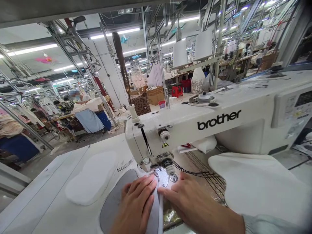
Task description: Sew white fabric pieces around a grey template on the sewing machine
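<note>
A gray fabric piece (pixel 114 208) is being pressed onto the white sewing table (pixel 41 208) by the left hand (pixel 137 203) and right hand (pixel 192 208), fingers lying flat and together, just beside the needle plate (pixel 163 178) of the sewing machine (pixel 185 130).

A rounded grey fabric panel (pixel 112 208) lies flat, partly hidden.

Fabric panel (pixel 115 203) under the sewing machine head (pixel 146 144), pad (pixel 91 178) to its left
</note>
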`<state>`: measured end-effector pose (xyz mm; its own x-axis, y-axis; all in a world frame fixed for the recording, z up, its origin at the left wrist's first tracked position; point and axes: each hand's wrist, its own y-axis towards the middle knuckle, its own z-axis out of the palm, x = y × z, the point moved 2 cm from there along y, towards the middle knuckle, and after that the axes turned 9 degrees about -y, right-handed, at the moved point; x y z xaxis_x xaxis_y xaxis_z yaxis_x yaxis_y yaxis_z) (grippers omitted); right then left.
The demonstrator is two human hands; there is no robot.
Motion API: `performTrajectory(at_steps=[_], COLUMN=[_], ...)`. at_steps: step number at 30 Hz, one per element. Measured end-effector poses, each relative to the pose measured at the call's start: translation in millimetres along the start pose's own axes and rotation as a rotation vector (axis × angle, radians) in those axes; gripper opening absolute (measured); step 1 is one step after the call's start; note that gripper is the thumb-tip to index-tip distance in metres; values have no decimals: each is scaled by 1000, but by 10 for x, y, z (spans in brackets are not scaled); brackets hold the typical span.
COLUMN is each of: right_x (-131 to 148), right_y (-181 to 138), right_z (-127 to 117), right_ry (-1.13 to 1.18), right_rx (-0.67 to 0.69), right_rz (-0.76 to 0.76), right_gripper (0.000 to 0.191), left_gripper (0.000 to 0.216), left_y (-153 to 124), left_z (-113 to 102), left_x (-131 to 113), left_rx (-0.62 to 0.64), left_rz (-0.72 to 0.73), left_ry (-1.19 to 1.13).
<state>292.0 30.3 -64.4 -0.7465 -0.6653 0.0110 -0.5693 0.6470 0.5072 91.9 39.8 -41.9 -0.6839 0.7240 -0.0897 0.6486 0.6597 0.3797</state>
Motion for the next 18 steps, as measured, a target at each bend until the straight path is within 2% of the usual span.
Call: performTrajectory(at_steps=[4, 12, 15, 18], right_x=[5, 11, 11, 33], right_y=[3, 60, 53, 25], right_z=[-7, -62, -169, -303], right_ry=[-8, -39, 20, 117], right_rx=[-59, -18, 41, 119], right_rz=[5, 43, 8, -98], right_gripper=[28, 29, 26, 19], left_gripper=[38, 37, 37, 40], left_y=[-31, -24, -39, -72], left_z=[87, 248, 224, 103], left_x=[-21, -65, -30, 11], left_rx=[-7, -52, -26, 43], left_rz=[-42, -154, -184, -121], left_ry=[79, 146, 95, -11])
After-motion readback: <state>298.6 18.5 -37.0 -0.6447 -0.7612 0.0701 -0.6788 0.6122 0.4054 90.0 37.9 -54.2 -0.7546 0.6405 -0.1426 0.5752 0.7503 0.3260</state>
